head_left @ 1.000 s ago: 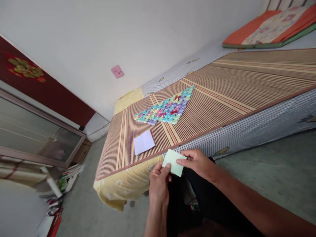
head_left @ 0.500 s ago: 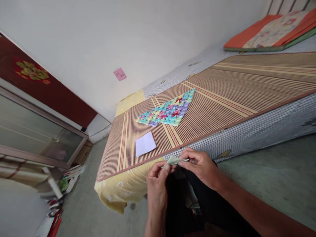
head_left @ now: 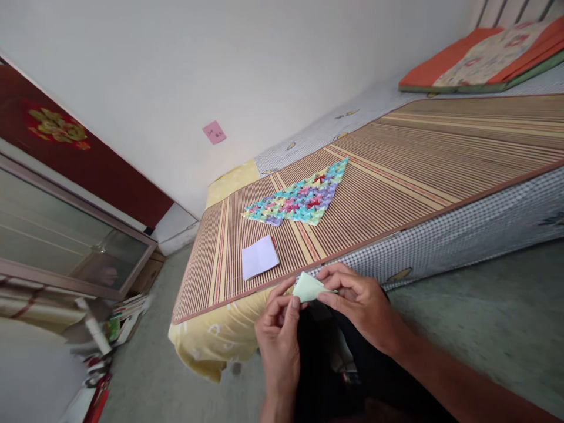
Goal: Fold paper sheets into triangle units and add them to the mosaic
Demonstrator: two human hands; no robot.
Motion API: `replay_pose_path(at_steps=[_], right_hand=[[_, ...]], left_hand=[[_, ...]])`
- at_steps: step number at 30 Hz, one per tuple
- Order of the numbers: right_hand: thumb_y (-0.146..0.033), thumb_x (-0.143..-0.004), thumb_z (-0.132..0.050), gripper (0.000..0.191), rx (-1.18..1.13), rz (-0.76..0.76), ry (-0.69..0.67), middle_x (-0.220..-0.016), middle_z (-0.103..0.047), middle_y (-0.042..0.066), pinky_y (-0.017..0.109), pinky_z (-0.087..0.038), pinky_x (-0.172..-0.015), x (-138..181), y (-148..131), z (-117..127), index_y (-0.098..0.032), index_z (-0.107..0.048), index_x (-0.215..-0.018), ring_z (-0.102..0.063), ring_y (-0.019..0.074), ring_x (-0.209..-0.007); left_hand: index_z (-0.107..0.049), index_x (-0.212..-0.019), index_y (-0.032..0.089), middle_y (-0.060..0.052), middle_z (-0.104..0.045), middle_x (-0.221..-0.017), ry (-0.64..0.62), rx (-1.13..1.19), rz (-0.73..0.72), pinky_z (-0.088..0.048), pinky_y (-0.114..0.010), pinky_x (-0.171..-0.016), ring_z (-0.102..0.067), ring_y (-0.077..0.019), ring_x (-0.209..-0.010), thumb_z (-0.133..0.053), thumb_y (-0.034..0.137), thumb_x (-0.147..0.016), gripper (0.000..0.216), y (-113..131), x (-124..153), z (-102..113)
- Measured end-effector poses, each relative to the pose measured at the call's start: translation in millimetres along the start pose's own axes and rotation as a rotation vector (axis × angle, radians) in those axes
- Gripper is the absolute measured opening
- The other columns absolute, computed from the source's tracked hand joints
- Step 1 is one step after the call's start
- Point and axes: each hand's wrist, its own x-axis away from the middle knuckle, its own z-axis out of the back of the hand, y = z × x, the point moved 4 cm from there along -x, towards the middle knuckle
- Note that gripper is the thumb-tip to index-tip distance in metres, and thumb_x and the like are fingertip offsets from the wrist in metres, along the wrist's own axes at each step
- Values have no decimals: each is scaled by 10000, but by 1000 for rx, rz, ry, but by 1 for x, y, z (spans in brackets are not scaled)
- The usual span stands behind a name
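Both my hands pinch a small pale green paper (head_left: 308, 288) just in front of the bed's near edge. My left hand (head_left: 277, 329) grips its lower left side with thumb and fingers closed. My right hand (head_left: 359, 299) holds its right side, fingers curled over the fold. The paper looks folded into a smaller, angled shape. On the striped bamboo mat (head_left: 396, 176) lie a stack of white square papers (head_left: 259, 257) and a colourful triangular piece made of many folded paper units (head_left: 299, 201).
The mat covers a bed with a checked sheet (head_left: 462, 235) and a yellow sheet (head_left: 211, 341) at the corner. Folded orange bedding (head_left: 484, 53) lies far right. A glass-fronted cabinet (head_left: 66, 235) and clutter on the floor (head_left: 101, 352) stand at the left. A pink note (head_left: 214, 132) sticks on the wall.
The green paper went from a flat open rectangle to a folded, narrower shape. Both hands closed in together on it and shifted slightly.
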Motion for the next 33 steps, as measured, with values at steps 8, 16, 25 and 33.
replay_pose_path(at_steps=[8,16,25,33], right_hand=[[-386,-870,-707,220,-33,-117,-7,-902,-694,42,286,-513,-710,5,8,-2,-203,-655,-761,-644,196,-792],[-322,-930,-630,219,107,24,-13,-781,-652,23,291,-492,-686,11,-7,-3,-216,-608,-739,-619,189,-742],[-276,-947,-611,202,125,80,33,-780,-621,-2,284,-486,-676,15,0,-6,-233,-530,-767,-608,171,-721],[-242,-948,-607,177,169,138,51,-809,-623,-5,279,-492,-696,17,4,-5,-232,-523,-793,-625,165,-744]], left_hand=[[-782,-760,192,-75,-740,-866,1,-71,-28,-507,-308,-802,-665,-231,-877,-748,370,-849,202,3,3,-1],[-747,-789,178,-18,-691,-727,80,55,61,-505,-246,-680,-608,-142,-668,-786,347,-823,176,-7,13,-4],[-700,-770,166,-3,-679,-759,88,202,95,-513,-217,-702,-606,-107,-687,-797,290,-826,167,-18,16,-6],[-675,-837,172,8,-681,-761,101,352,185,-523,-220,-692,-625,-105,-685,-857,256,-748,219,-18,14,-10]])
